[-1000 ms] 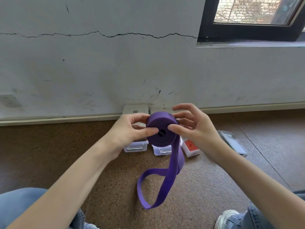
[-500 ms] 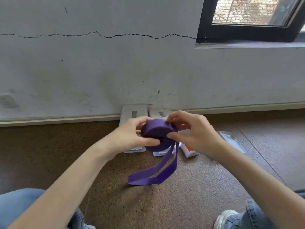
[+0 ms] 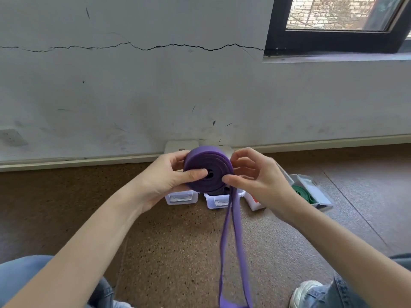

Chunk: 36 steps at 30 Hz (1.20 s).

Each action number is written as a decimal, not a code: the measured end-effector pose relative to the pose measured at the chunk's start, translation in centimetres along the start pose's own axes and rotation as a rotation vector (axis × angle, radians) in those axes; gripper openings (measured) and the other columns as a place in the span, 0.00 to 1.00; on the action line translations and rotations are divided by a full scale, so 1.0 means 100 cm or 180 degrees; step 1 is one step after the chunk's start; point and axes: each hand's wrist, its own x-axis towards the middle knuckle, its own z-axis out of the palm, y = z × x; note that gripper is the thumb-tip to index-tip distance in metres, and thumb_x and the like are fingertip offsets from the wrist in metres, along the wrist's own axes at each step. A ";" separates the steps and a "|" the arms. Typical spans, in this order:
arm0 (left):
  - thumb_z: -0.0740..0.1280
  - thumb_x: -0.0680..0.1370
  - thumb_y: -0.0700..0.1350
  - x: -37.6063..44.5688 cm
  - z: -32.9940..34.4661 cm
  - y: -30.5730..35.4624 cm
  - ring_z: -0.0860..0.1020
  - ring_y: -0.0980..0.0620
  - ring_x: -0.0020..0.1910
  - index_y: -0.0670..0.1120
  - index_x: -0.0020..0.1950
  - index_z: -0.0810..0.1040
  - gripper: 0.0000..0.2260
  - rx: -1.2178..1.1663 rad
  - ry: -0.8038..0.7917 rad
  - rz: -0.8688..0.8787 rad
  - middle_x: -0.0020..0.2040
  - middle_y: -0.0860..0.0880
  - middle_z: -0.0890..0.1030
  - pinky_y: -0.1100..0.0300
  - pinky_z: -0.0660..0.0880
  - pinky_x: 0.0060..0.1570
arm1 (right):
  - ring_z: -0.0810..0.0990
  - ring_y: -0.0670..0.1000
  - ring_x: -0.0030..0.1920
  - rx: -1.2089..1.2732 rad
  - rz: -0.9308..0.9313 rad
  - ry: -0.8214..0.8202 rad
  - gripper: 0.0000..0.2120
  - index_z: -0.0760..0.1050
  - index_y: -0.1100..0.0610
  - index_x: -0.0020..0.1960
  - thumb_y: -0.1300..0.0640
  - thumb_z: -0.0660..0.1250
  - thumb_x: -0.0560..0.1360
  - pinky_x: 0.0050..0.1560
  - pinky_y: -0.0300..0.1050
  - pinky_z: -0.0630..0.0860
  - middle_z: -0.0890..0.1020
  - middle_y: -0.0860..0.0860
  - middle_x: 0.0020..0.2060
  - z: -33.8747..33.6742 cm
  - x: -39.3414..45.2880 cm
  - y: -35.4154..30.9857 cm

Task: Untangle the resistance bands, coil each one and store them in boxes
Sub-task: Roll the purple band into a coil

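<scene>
A purple resistance band (image 3: 209,167) is partly wound into a thick coil held in the air in front of me. My left hand (image 3: 164,181) grips the coil from the left, thumb pressed on its face near the centre hole. My right hand (image 3: 255,181) pinches the coil's right edge where the loose part leaves it. That loose part hangs as a long double strand (image 3: 231,241) down to the bottom of the view. Small clear boxes (image 3: 181,197) stand on the floor behind the coil, one (image 3: 222,200) holding something dark. A green band (image 3: 303,194) lies in an open box at the right.
A white box with a red patch (image 3: 253,202) sits between the clear boxes and the green band's box. The cracked grey wall (image 3: 155,96) and its skirting run close behind the boxes. Brown speckled floor (image 3: 178,252) lies between my knees; a white shoe (image 3: 304,294) shows at lower right.
The coil has turned so its spiral face points at me. The loose loop, lying bunched near the floor half a second ago, now hangs straight down and long.
</scene>
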 end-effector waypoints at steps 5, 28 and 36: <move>0.77 0.66 0.46 -0.001 0.008 -0.001 0.81 0.58 0.49 0.56 0.53 0.79 0.17 0.1718 -0.0394 -0.0056 0.49 0.54 0.83 0.60 0.75 0.52 | 0.79 0.48 0.52 -0.1617 -0.0696 -0.0435 0.15 0.77 0.50 0.56 0.62 0.70 0.72 0.55 0.45 0.78 0.81 0.49 0.50 -0.002 -0.002 0.004; 0.73 0.64 0.43 -0.002 -0.002 -0.006 0.81 0.52 0.52 0.46 0.55 0.79 0.19 0.0320 -0.0258 -0.0053 0.51 0.49 0.84 0.58 0.77 0.53 | 0.84 0.51 0.42 0.0027 0.0073 -0.0100 0.12 0.76 0.52 0.48 0.61 0.74 0.68 0.44 0.45 0.81 0.84 0.51 0.41 -0.011 0.000 0.007; 0.75 0.64 0.44 -0.005 0.009 -0.013 0.83 0.51 0.49 0.50 0.54 0.81 0.18 0.0170 -0.0315 -0.0156 0.51 0.48 0.84 0.62 0.79 0.42 | 0.83 0.48 0.47 -0.0191 -0.0239 -0.0206 0.14 0.78 0.45 0.52 0.55 0.72 0.68 0.45 0.43 0.81 0.84 0.49 0.47 -0.008 -0.001 0.007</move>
